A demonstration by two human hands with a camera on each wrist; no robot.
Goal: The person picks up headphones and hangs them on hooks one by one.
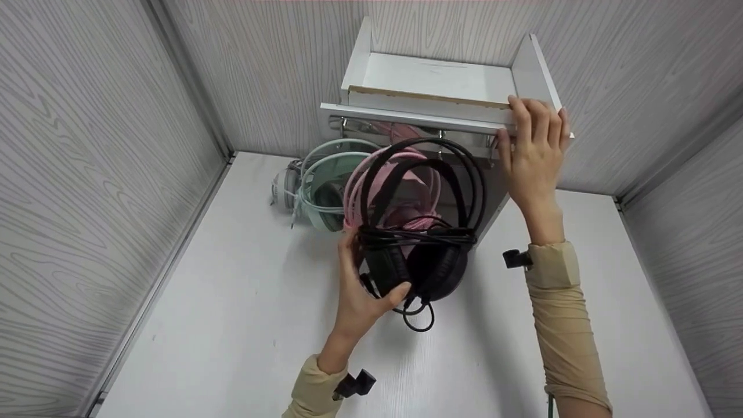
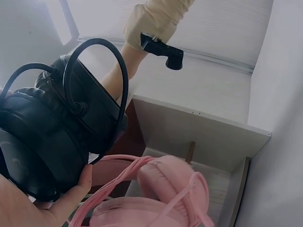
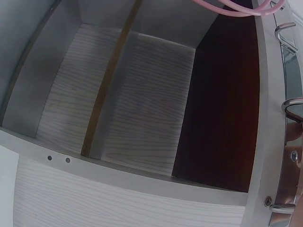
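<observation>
The white shelf unit stands on the surface, and the black headphones hang from its front rail, band upward, cups low. The left hand curls round one cup from below-left and is nearer, while the right hand grips the shelf's front right corner above.

Our left hand low at centre, palm up, fingers and thumb curled in grip, thumb tip pressed forward. Left forearm up from bottom edge, beige sleeve bunched at wrist. Our right hand raised higher, fingers extended and hooked over edge, thumb underneath. Right forearm near vertical, sleeve to wrist.
</observation>
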